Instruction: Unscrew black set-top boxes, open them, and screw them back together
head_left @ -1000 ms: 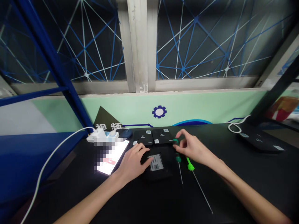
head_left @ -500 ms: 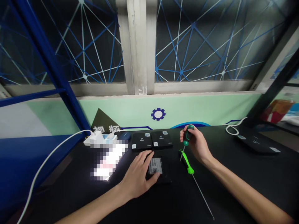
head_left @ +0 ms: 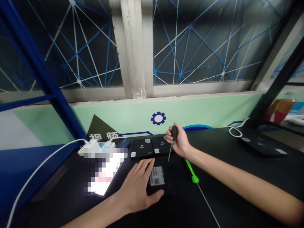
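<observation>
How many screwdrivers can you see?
2. The dark-handled screwdriver is in the right hand; the bright-green-handled screwdriver lies on the black table, below the right forearm in view. Others could be hidden.

We have two bare hands with slim fingers, narrow wrists and slender forearms, bare as well.

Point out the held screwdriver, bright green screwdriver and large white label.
Held screwdriver (head_left: 174,131), head view: dark handle.
Bright green screwdriver (head_left: 195,179), head view: flared handle end.
Large white label (head_left: 157,176), head view: middle.
</observation>
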`<state>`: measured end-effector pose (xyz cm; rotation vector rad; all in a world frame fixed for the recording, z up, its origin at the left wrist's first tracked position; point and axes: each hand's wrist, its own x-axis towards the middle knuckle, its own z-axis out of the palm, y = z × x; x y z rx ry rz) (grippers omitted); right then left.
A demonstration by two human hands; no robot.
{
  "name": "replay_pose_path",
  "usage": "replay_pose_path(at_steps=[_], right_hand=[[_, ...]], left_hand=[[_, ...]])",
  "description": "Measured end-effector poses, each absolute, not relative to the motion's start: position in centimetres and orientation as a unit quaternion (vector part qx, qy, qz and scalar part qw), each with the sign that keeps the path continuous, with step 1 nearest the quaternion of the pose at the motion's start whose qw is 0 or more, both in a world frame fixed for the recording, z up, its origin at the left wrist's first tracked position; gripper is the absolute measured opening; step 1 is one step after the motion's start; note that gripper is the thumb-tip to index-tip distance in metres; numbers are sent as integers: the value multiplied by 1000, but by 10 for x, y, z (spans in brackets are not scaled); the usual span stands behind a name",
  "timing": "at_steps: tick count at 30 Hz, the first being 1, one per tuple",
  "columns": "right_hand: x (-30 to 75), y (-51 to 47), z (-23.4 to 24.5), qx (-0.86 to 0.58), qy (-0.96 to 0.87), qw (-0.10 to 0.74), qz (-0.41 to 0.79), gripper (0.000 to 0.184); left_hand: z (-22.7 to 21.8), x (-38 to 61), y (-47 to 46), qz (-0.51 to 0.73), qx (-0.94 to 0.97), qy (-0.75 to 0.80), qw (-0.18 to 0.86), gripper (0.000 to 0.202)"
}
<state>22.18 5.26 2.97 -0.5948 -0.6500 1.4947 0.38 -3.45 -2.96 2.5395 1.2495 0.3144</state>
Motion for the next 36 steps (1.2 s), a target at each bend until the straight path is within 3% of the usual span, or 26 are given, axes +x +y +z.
replay_pose_path(at_steps=[9,36], right_hand=[[208,80,26,-250,-312,586,705,27],[209,90,28,-217,-356,557,718,27]], left_hand=[[-30,2,-30,122,856,457,208,110],[-33,1,-32,125,853,461,212,110]])
